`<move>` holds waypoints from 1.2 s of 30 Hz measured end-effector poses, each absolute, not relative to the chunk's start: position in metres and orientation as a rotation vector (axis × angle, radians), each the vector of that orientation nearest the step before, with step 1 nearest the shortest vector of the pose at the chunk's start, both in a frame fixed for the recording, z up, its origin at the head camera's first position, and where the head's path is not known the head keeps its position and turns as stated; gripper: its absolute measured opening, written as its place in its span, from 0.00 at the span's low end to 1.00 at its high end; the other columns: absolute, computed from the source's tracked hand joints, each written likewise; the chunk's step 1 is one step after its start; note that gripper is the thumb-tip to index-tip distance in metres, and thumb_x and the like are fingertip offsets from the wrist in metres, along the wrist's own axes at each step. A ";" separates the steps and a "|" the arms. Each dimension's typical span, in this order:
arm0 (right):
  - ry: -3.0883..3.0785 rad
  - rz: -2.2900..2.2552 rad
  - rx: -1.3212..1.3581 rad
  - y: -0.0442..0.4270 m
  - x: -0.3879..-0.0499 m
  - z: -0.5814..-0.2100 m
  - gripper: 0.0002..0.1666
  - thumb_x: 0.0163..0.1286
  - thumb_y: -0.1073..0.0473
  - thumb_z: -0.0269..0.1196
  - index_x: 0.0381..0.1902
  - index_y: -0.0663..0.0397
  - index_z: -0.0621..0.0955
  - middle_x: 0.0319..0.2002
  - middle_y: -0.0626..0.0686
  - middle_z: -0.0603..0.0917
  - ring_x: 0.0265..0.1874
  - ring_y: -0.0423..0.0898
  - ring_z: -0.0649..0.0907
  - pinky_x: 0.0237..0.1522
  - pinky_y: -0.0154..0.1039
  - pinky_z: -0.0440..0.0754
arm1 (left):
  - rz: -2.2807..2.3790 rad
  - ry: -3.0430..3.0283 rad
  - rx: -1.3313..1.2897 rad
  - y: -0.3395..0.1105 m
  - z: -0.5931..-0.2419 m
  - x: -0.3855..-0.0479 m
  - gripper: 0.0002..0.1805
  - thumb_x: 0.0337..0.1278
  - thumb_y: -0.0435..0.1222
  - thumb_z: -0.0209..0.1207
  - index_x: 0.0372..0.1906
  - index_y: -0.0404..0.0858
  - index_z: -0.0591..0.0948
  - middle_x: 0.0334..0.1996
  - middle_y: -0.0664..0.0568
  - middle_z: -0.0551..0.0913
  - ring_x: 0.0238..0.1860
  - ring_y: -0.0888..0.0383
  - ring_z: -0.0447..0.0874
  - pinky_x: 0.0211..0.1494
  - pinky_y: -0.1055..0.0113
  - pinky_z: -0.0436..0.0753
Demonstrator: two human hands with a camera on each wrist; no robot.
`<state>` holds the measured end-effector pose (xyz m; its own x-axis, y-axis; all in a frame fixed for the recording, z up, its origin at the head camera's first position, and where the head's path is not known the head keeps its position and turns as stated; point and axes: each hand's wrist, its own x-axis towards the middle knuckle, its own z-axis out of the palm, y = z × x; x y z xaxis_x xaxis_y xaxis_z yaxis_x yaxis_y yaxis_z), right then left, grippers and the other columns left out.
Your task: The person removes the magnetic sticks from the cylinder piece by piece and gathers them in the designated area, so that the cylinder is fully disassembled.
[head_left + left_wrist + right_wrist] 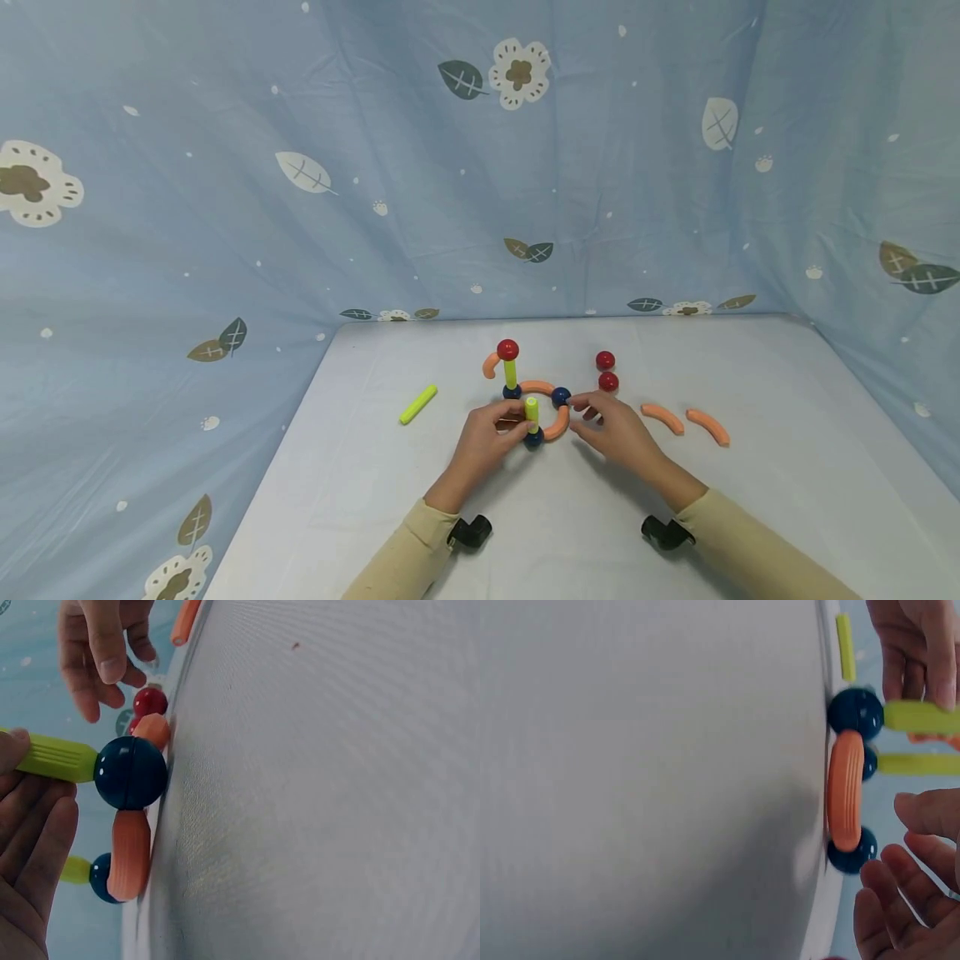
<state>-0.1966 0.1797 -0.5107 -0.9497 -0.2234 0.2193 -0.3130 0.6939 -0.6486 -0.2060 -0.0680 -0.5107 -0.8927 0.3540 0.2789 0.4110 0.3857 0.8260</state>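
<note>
My left hand [487, 433] pinches an upright yellow-green rod [532, 412] between thumb and fingers. That rod stands on a dark blue ball [130, 772] at the front of a ring of balls and curved orange sticks. An orange stick [846, 791] joins it to the right-hand blue ball [561, 397]. Another orange stick [131, 855] runs left from the front ball; my left hand mostly hides it in the head view. At the back-left blue ball [512, 392] rises a second rod [511, 374] topped by a red ball [507, 349]. My right hand [615, 429], fingers loosely spread, hovers close beside the right-hand ball.
Two loose red balls [608, 381] lie behind my right hand. Farther right are two curved orange sticks [707, 427]. A loose yellow-green rod [417, 404] lies on the left of the white table [337, 500]. Another orange piece [491, 365] sits behind the ring.
</note>
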 end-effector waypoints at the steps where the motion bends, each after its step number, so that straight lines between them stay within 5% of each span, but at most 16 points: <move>1: -2.767 1.112 0.468 0.178 -0.196 -0.512 0.21 0.64 0.60 0.74 0.55 0.53 0.85 0.48 0.49 0.86 0.42 0.46 0.85 0.43 0.44 0.86 | -1.558 -2.565 -0.714 -0.068 -0.511 -0.206 0.11 0.64 0.36 0.68 0.49 0.41 0.87 0.43 0.55 0.88 0.47 0.60 0.88 0.49 0.71 0.85; 9: -2.764 1.244 0.605 0.163 -0.190 -0.518 0.22 0.63 0.61 0.74 0.55 0.52 0.84 0.43 0.47 0.85 0.36 0.40 0.83 0.38 0.35 0.84 | -1.543 -2.568 -0.744 -0.070 -0.511 -0.207 0.11 0.66 0.35 0.67 0.51 0.41 0.86 0.43 0.54 0.88 0.48 0.59 0.88 0.49 0.71 0.85; 36: -2.889 1.254 0.519 0.136 -0.195 -0.518 0.18 0.63 0.58 0.75 0.51 0.47 0.85 0.39 0.41 0.84 0.35 0.38 0.79 0.36 0.33 0.81 | -1.552 -2.565 -0.769 -0.072 -0.516 -0.208 0.11 0.63 0.34 0.69 0.50 0.40 0.86 0.44 0.53 0.88 0.45 0.61 0.87 0.49 0.70 0.86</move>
<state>-0.1955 0.1363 -0.5177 -0.9459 -0.3140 0.0818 -0.2742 0.6386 -0.7190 -0.2080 -0.0725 -0.5160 -0.8755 0.3884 0.2876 0.4350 0.3740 0.8191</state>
